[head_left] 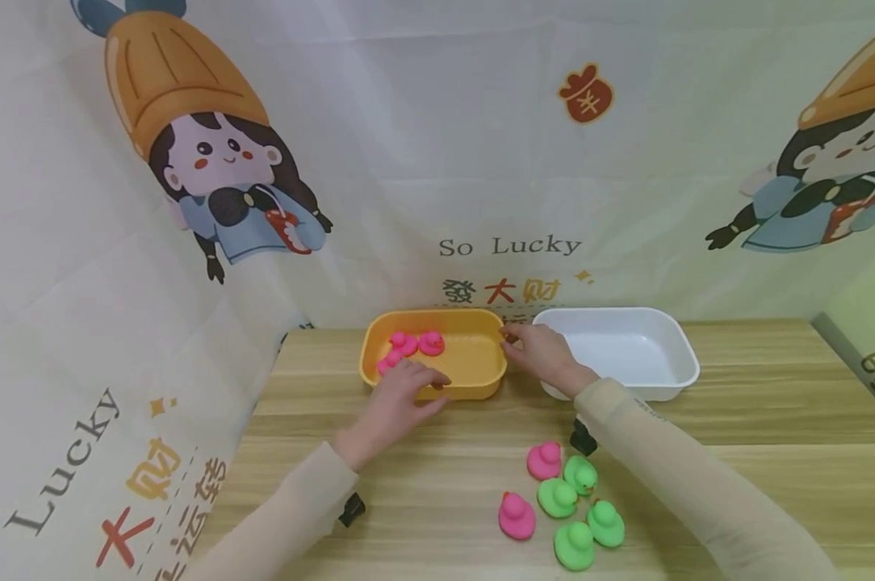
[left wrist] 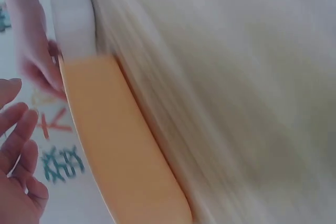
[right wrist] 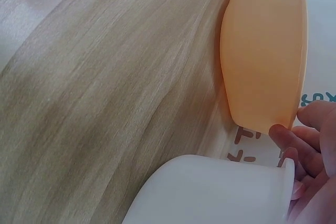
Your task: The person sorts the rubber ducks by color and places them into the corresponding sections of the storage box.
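An orange tub (head_left: 474,390) stands at the back of the table with three pink toy ducks (head_left: 431,343) visible in its left part. My left hand (head_left: 401,403) is over the tub's front rim, fingers spread and holding nothing, partly covering one duck. At the tub's right end my right hand (head_left: 542,353) pinches the rim, its fingertips (right wrist: 281,132) against the end wall in the right wrist view. A white tub (head_left: 619,355) with no ducks visible inside stands right beside that hand, which overlaps its left edge.
In front of the tubs, two pink ducks (head_left: 517,516) and several green ducks (head_left: 574,546) lie in a loose group on the wooden table (head_left: 423,500). A printed cloth (head_left: 437,145) hangs directly behind the tubs. Small black pieces (head_left: 583,436) show beside the wrists.
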`<move>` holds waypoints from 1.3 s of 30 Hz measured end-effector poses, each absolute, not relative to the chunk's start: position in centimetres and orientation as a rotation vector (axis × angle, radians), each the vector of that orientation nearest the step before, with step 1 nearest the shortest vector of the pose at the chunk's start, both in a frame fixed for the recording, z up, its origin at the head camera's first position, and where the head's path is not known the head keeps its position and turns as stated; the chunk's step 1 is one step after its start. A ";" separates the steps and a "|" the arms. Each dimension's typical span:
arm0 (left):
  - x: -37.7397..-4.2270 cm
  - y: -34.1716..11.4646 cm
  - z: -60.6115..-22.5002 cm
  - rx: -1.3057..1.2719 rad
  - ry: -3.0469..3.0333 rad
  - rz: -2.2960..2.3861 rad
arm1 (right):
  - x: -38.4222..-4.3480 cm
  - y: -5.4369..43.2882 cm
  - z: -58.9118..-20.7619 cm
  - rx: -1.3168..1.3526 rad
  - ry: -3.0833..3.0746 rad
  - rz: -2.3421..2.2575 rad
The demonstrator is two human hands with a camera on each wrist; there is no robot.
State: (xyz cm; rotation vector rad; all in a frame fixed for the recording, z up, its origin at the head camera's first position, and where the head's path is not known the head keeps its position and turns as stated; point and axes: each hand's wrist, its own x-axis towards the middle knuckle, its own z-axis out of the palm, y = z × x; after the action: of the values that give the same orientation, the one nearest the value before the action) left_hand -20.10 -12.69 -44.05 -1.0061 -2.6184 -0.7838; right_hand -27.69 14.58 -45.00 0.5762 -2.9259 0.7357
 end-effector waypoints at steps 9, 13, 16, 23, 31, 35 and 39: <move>-15.2 -10.5 -45.0 -0.974 -2.672 -0.818 | -27.7 14.6 -45.0 0.568 -2.925 0.734; -13.3 -9.8 -46.0 -0.986 -2.696 -0.800 | -27.6 14.6 -45.0 0.556 -2.949 0.739; -12.2 -9.2 -46.5 -0.987 -2.734 -0.810 | -27.6 14.5 -44.9 0.552 -2.961 0.735; -10.5 -7.9 -47.5 -1.009 -2.751 -0.794 | -27.5 14.6 -44.9 0.544 -2.955 0.726; -9.8 -6.8 -48.3 -1.015 -2.804 -0.690 | -27.5 14.5 -44.7 0.547 -2.963 0.737; -9.5 -6.3 -48.5 -1.005 -2.815 -0.613 | -27.5 14.5 -44.7 0.541 -2.963 0.740; -9.3 -5.8 -48.5 -0.973 -2.826 -0.536 | -27.4 14.5 -44.8 0.535 -2.967 0.744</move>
State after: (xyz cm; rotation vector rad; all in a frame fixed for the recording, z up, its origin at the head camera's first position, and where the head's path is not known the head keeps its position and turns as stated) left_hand -9.28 -5.77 -48.55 -0.9727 -2.8259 -0.5360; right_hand -27.44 14.50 -44.81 0.5348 -2.9672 0.7439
